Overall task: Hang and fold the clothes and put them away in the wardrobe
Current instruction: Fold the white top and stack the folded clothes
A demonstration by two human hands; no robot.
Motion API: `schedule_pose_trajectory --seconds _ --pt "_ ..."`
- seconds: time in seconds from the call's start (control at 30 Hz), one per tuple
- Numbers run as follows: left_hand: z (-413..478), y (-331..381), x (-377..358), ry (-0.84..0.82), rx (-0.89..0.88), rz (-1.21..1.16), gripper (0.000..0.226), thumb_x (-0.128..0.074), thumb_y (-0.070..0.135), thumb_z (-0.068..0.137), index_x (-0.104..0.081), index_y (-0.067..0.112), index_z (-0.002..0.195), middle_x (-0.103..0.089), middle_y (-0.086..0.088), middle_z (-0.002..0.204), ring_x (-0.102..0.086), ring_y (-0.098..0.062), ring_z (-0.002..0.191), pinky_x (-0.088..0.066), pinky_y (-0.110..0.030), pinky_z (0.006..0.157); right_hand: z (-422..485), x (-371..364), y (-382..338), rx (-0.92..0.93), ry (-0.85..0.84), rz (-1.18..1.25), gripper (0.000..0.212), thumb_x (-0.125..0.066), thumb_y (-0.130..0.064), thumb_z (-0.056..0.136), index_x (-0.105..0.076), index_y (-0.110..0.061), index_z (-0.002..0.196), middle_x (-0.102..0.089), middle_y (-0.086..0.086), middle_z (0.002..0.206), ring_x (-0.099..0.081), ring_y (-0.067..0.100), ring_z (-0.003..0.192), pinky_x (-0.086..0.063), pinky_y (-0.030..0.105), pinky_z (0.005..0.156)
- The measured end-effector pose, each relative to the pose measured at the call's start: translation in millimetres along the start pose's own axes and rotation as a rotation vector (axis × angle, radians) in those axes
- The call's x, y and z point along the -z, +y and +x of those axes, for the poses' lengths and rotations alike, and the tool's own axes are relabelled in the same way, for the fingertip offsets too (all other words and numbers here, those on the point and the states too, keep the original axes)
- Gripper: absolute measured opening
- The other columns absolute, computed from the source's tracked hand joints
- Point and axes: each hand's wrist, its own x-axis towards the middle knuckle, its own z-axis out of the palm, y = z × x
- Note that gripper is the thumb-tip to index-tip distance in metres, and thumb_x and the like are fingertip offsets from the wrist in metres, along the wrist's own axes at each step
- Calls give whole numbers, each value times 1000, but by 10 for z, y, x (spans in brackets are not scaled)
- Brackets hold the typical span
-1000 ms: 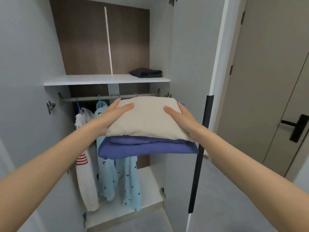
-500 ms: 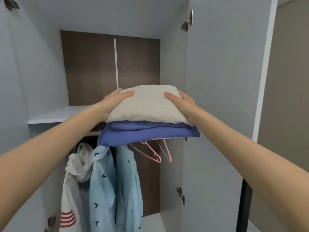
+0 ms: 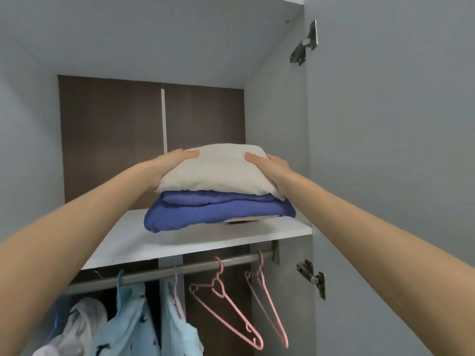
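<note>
Shelf (image 3: 159, 242) | 1 stack (image 3: 218, 191) | 2 empty hangers (image 3: 226, 304) | left hand (image 3: 169, 163), right hand (image 3: 270, 168): grip clamps stack

The top folded garment (image 3: 218, 170) is showing cream, the folds beneath (image 3: 213, 214) deep blue, hangers (image 3: 226, 304) pink, hanging shirt (image 3: 128, 327) pale blue with dark specks.

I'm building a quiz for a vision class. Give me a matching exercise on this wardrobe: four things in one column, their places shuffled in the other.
Things:
1 cream folded garment
2 blue folded garment
3 pink hangers
4 light blue patterned shirt

Places:
A empty, at the right end of the rail
B on top, between left hand and right hand
C hanging on the rail's left part
D directly under the cream one

Pairs: 1-B; 2-D; 3-A; 4-C
</note>
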Motion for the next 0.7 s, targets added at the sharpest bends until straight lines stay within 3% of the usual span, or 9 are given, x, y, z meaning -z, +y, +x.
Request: schedule_pose_trajectory --seconds 0.1,0.23,0.3,0.4,0.5,0.7 --pt "547 -2 26 -68 -19 3 77 -63 54 83 -32 24 147 -52 -5 139 -54 -27 121 -40 -42 108 407 -81 60 -16 33 35 67 -70 -52 78 -50 -20 134 -60 0 121 -63 18 91 -48 27 66" --pt "1263 25 30 -181 -48 61 60 -61 55 85 -51 21 134 -65 -7 122 -61 -26 112 -45 -41 101 931 -173 155 -59 97 74 70 -69 -47 82 -43 -17 139 -58 5 128 -60 26 108 -51 38 92" --pt "1627 29 26 -223 -68 105 63 -61 58 83 -50 23 135 -64 -4 124 -60 -24 114 -43 -40 104 1172 -217 222 -80 137 112 69 -69 -43 83 -41 -16 140 -57 7 130 -59 28 111 -49 41 97" --pt "2106 69 -11 -244 -92 180 77 -61 62 81 -32 33 146 -46 5 142 -49 -21 125 -37 -38 108 1473 -286 339 -108 234 186 74 -70 -37 84 -32 -19 145 -49 8 138 -54 30 118 -46 44 100" --pt "2476 67 -96 -302 -118 240 73 -60 60 83 -30 38 146 -39 8 147 -46 -16 123 -39 -29 97 1639 -362 444 -168 319 229 92 -69 -37 84 -8 -31 152 -32 4 149 -44 33 126 -43 49 103" --pt "3100 -18 -303 -470 -171 354 65 -57 59 85 -36 38 143 -35 16 148 -39 -7 123 -30 -23 98 1748 -441 592 -334 430 355 85 -72 -29 84 -16 -32 149 -31 1 150 -49 36 123 -48 60 89"
